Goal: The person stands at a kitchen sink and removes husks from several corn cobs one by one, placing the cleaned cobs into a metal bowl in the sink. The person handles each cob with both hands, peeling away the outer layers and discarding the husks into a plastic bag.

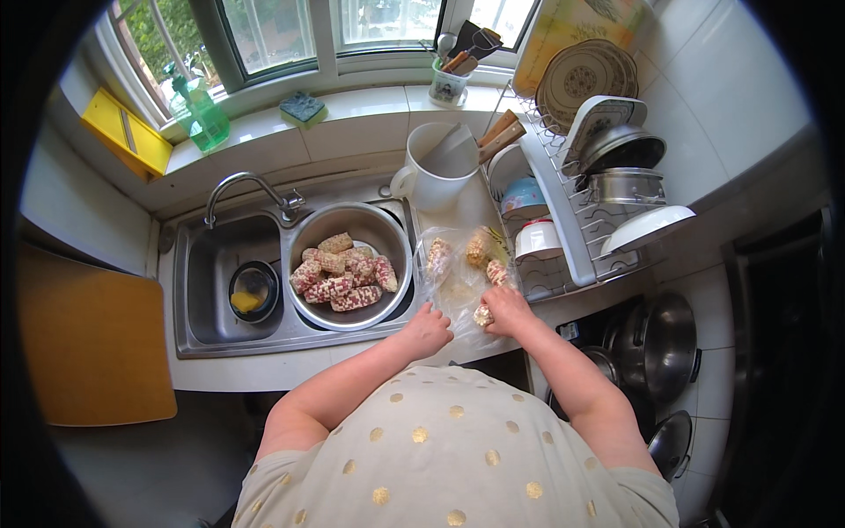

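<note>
My right hand point(509, 313) is closed around a piece of corn cob point(483, 315) with pale kernels, over a clear plastic bag point(460, 289) on the counter. Just beyond its fingers lies a red-and-white cob piece point(497, 272). Farther back is a yellowish cob point(478, 248), slightly blurred, and another speckled cob point(438, 256) rests at the bag's left side. My left hand point(428, 332) hovers by the bag's near left edge, fingers loosely bent, with nothing seen in it. Several red-and-white cob pieces point(343, 270) fill the bottom of a steel basin point(402, 297) in the right sink bowl.
A faucet point(247, 177) arches over the left sink bowl point(204, 290), which holds a small dark-rimmed vessel point(264, 280). A white pitcher point(432, 178) with wooden-handled knives stands behind the bag. At right is a dish rack point(561, 218) with bowls, plates and pots.
</note>
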The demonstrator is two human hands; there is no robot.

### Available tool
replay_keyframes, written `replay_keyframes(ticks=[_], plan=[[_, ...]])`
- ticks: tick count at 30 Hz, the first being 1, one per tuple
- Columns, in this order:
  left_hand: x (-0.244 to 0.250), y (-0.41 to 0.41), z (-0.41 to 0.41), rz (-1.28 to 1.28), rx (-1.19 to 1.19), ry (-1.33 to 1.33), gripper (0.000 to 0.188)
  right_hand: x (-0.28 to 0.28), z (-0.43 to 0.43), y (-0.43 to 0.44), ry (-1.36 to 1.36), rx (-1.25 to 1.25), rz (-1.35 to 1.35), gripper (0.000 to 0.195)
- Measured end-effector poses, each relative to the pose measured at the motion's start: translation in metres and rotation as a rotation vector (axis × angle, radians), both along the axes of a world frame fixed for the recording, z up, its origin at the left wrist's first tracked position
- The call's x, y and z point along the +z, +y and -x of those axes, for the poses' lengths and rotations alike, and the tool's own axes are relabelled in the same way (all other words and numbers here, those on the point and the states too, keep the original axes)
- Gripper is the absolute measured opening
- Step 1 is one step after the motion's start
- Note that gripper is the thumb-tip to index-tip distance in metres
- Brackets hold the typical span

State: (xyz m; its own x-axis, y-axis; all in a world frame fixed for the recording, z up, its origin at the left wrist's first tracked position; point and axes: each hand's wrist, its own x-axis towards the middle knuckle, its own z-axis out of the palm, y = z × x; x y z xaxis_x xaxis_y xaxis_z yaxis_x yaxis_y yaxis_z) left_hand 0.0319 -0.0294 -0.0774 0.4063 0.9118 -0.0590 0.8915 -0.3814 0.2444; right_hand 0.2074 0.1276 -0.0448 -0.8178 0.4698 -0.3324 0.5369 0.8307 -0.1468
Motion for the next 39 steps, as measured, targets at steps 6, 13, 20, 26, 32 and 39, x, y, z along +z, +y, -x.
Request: replay_keyframes(ticks=[6, 13, 20, 26, 32, 39], plan=[[-0.01, -0.003, -0.001, 0.061, -0.009, -0.003, 0.013, 0.017, -0.003, 0.013, 0.145, -0.093, 0.096, 0.058], [-0.017, -0.007, -0.001, 0.148, -0.02, 0.041, 0.016, 0.043, 0.002, 0.013, 0.43, -0.281, 0.26, 0.056], [0.064, 0.003, 0.0, 0.139, 0.242, -0.426, 0.039, 0.062, -0.001, 0.001, 0.818, -0.466, 0.643, 0.05], [0.078, 0.023, -0.008, 1.018, 0.694, -2.047, 0.057, 0.059, 0.014, -0.038, 1.196, -0.598, 0.853, 0.051], [0.073, 0.023, -0.012, 0.682, 0.734, -2.259, 0.036, 0.052, 0.013, -0.058, 1.198, -0.643, 0.952, 0.038], [0.075, 0.02, -0.01, 0.578, 0.802, -2.085, 0.039, 0.051, 0.017, -0.053, 1.16, -0.65, 0.822, 0.013]])
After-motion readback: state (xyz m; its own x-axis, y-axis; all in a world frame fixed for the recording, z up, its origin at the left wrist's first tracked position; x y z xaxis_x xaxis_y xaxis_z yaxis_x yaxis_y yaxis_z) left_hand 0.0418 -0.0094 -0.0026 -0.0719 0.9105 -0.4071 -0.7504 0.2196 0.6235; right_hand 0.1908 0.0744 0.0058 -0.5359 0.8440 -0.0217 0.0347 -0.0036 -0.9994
